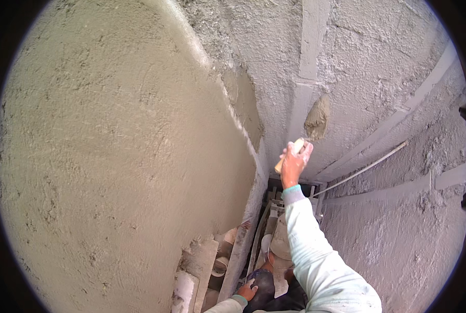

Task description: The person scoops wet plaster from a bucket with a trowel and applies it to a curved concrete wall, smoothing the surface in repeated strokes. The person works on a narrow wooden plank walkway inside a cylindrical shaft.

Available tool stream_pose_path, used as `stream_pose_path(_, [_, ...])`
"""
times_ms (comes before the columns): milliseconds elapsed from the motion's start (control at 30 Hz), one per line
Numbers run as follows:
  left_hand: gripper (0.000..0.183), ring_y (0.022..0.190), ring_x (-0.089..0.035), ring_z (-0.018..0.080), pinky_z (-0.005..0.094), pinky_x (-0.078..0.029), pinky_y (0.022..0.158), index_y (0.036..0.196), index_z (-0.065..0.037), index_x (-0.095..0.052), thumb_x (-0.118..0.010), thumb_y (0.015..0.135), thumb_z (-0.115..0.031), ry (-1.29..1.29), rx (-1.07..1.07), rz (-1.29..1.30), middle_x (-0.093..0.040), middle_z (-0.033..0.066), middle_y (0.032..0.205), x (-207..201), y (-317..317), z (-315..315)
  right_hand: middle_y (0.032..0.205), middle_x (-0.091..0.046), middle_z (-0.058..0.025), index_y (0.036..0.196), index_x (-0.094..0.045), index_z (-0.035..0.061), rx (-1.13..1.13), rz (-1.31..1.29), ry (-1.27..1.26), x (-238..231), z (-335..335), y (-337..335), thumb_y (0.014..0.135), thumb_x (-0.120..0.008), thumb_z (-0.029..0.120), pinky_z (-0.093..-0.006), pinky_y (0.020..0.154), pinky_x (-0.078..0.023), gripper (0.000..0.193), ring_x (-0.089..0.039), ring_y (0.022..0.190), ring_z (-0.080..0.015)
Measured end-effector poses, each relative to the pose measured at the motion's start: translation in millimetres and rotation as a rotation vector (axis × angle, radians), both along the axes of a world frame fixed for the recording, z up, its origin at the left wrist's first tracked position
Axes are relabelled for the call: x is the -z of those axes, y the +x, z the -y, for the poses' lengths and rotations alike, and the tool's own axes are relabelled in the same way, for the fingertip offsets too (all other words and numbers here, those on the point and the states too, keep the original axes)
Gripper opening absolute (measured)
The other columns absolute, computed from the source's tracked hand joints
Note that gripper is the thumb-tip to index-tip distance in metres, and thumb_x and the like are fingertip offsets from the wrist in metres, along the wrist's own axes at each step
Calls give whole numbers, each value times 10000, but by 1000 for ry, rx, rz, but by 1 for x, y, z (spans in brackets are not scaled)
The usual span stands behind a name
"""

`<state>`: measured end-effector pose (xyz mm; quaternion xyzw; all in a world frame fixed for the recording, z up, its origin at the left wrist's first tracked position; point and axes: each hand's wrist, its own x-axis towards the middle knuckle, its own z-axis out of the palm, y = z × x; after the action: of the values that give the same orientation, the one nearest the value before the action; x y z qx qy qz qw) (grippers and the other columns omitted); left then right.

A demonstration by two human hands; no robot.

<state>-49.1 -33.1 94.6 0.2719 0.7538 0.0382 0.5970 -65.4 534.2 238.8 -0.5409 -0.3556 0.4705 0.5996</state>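
My right hand [294, 163] is raised in front of the rough plaster wall, its fingers wrapped round the pale wooden handle of a trowel [290, 154]. A heap of wet grey-brown mortar [318, 117] covers the trowel's blade, which points up and away from me. Low in the view, my left hand [248, 290] lies with its fingers spread on a dark rounded surface [262, 286] that looks like my bent knee. Left of the trowel stands a wall face coated in damp, smoother plaster [123, 130], ending in a ragged edge near the corner.
Narrow planks [236, 253] and a mortar-smeared bucket-like container [281, 240] fill the tight space below me. A thin rod [360, 173] slants along the right wall. Flat plaster strips [309, 41] cross the rough wall. Through a gap at lower left, a round container [220, 266] shows.
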Motion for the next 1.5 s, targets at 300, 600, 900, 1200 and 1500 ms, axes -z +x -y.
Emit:
stream_pose_path(300, [648,1363,-551,372,444,-431,1133,1572,-132,-431,-590,1014,-422,-184,17,-15,-542,199,1516,-4,-13,7,1171,-617,-353,1358,-459,-87,-388,238,457,-132,-8,-118,964,-654,162,-538,947,-486,505,-624,1069,-510])
stream_pose_path(600, [797,1529,-292,403,513,-300,1231,1626,-216,-339,-663,946,-480,-187,439,-41,-229,164,1703,32,41,-36,1256,-657,-296,1315,-600,-36,-682,668,-329,95,228,116,976,-646,306,-496,1015,-488,484,-631,1185,-460])
stream_pose_path(900, [940,1494,-329,381,555,-327,1190,1646,-187,-247,-726,874,-429,-246,473,-237,-271,127,1681,66,83,-43,1190,-714,-213,1020,-766,1,-1437,1389,-751,424,374,285,950,-543,220,-452,934,-568,321,-696,1111,-362])
stream_pose_path(1200, [923,1431,-394,413,551,-350,1164,1609,-108,-323,-747,831,-369,-148,451,-300,-334,170,1634,76,93,-22,1315,-678,-201,1196,-726,58,-857,1198,-1034,560,298,205,1013,-478,318,-457,1035,-519,404,-647,1217,-379])
stream_pose_path(1500, [934,1421,-408,409,545,-363,1147,1607,-110,-336,-752,807,-354,-98,482,-323,-358,187,1617,81,99,-17,1370,-649,-196,1284,-699,63,-975,1074,-848,569,311,228,1002,-528,492,-446,1129,-429,541,-574,1303,-391])
